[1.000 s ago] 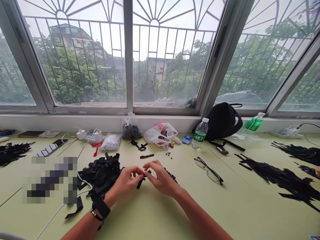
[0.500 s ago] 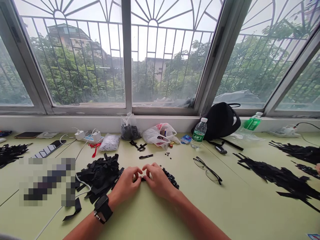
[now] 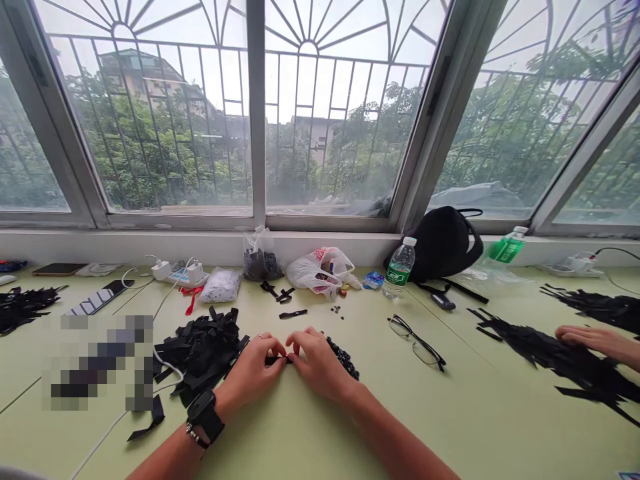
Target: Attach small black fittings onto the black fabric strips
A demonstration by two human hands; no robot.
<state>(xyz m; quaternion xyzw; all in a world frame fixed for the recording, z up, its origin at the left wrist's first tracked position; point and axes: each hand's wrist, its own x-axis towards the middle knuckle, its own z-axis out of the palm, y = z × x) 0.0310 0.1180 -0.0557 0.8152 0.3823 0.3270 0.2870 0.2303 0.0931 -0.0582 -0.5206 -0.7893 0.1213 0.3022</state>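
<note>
My left hand [image 3: 255, 367] and my right hand [image 3: 317, 367] meet fingertip to fingertip low over the table, both closed in a pinch. Between them shows a short black fabric strip [image 3: 278, 361], partly hidden by the fingers. A heap of black fabric strips [image 3: 205, 350] lies beside my left hand. Just beyond my right wrist is a pile of small black round parts [image 3: 344, 359], partly covered by the hand. A single black strip [image 3: 293, 314] lies flat ahead of my hands, with a few tiny dark pieces [image 3: 337, 309] to its right.
Eyeglasses [image 3: 417, 343] lie to the right, behind them a water bottle [image 3: 401, 267] and black bag [image 3: 437, 243]. Plastic bags [image 3: 323, 270] line the sill. A white cable [image 3: 167, 370] crosses the left. Another person's hand [image 3: 595, 340] rests on a strip pile [image 3: 540, 347] at far right.
My fingertips shifted slightly, and more of the black strip shows between them. At the far right the other person's hand came in over the strip pile.
</note>
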